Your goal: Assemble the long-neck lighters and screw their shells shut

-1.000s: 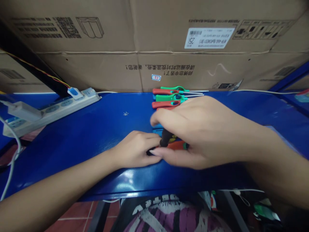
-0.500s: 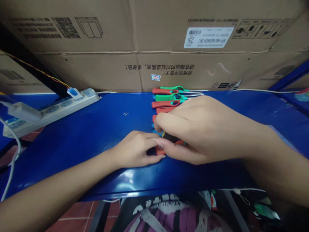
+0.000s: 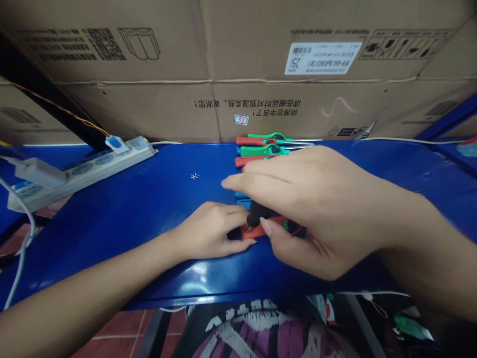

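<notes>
My left hand (image 3: 212, 231) pinches the near end of an orange utility lighter (image 3: 276, 224) that lies on the blue table. Above that end, my right hand (image 3: 316, 209) holds a short screwdriver (image 3: 257, 213) with a black handle. Its thin tip points down at the lighter's handle, close to my left fingertips. My right index finger is stretched out over the handle, while the thumb rests along its side. Beyond my hands lies a row of several lighters in red, blue and green (image 3: 257, 150), partly covered by my right hand.
A small cluster of thin metal pieces (image 3: 194, 175), perhaps screws, lies left of the row. At the left is a white power strip (image 3: 89, 169) with plugs and cables. A large cardboard box (image 3: 167, 109) stands along the back edge of the blue table (image 3: 164, 174).
My right hand has loosened and shifted its grip on the screwdriver. The index finger has extended leftward and the thumb has moved right, showing more of the lighter. My left hand stays put.
</notes>
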